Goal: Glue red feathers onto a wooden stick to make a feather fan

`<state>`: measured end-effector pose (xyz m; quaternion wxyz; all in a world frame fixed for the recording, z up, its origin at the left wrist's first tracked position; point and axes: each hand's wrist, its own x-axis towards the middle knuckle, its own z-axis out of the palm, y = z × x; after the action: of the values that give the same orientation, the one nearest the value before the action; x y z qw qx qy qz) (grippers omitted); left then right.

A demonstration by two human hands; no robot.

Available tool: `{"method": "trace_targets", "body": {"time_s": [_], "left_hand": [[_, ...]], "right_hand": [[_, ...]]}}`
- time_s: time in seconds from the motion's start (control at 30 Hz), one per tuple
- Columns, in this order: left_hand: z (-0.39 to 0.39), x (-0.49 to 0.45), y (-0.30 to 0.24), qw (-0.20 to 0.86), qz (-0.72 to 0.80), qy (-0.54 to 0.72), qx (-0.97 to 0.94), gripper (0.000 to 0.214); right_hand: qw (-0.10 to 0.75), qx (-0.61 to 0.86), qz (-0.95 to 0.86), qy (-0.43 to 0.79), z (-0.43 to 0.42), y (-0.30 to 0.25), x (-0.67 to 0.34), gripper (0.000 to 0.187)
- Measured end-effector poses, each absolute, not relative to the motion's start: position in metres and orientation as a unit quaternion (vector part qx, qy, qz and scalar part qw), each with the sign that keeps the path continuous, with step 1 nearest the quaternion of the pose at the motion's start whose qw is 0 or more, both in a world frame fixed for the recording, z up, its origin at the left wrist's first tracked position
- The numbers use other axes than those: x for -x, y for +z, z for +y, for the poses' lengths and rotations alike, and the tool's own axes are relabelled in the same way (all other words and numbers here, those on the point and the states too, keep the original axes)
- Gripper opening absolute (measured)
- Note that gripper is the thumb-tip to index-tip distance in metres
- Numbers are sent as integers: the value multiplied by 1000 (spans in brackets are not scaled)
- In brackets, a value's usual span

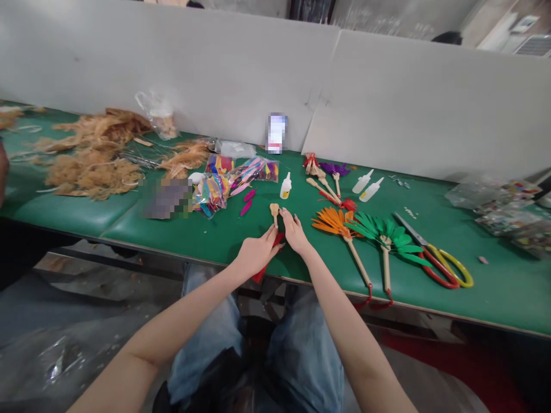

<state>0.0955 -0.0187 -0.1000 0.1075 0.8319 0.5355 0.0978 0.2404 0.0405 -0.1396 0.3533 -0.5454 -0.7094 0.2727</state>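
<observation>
My left hand [257, 252] is closed around the handle of a small wooden stick with a wide, lobed head [274, 210]. The head points away from me and stays bare, while the grip hides most of the handle. Red tassel strands [259, 276] hang below that hand at the table's front edge. Just right of the stick, my right hand [294, 230] rests on the table with its fingers apart, fingertips close to the head; whether they touch it I cannot tell. Beyond the hands stands a small glue bottle [286, 187]. Magenta feathers [247, 203] lie to the left.
Orange [333, 220] and green feather fans [387, 235] lie to the right, beside large scissors [439, 258]. Two more glue bottles [367, 184] lie behind. Bagged colourful feathers [210, 192] and tan fibre [90, 172] cover the left. A phone [276, 132] leans against the white partition [193, 69].
</observation>
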Motion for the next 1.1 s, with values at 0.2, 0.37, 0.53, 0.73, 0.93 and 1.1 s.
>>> {"method": "trace_targets", "body": {"time_s": [0.2,0.37,0.53,0.73,0.93,1.1], "left_hand": [[-22,-106,-96,34,545,2,-838,55],[-23,-107,-93,3,533,-28,-846,54],[-23,-106,-97,-3,535,-16,-844,54],[-25,-105,-100,-2,536,6,-844,55],[-25,-104,-98,13,537,17,-843,55],[-25,-103,-102,14,539,51,-841,54]], "right_hand": [[380,577,-652,314,46,-146,-226,52],[409,585,-600,360,47,-147,-218,50],[451,574,-546,411,47,-145,-222,49],[513,547,-466,470,45,-134,-235,52],[576,418,-381,590,40,-110,-248,35],[574,349,-389,630,30,-85,-253,32]]}}
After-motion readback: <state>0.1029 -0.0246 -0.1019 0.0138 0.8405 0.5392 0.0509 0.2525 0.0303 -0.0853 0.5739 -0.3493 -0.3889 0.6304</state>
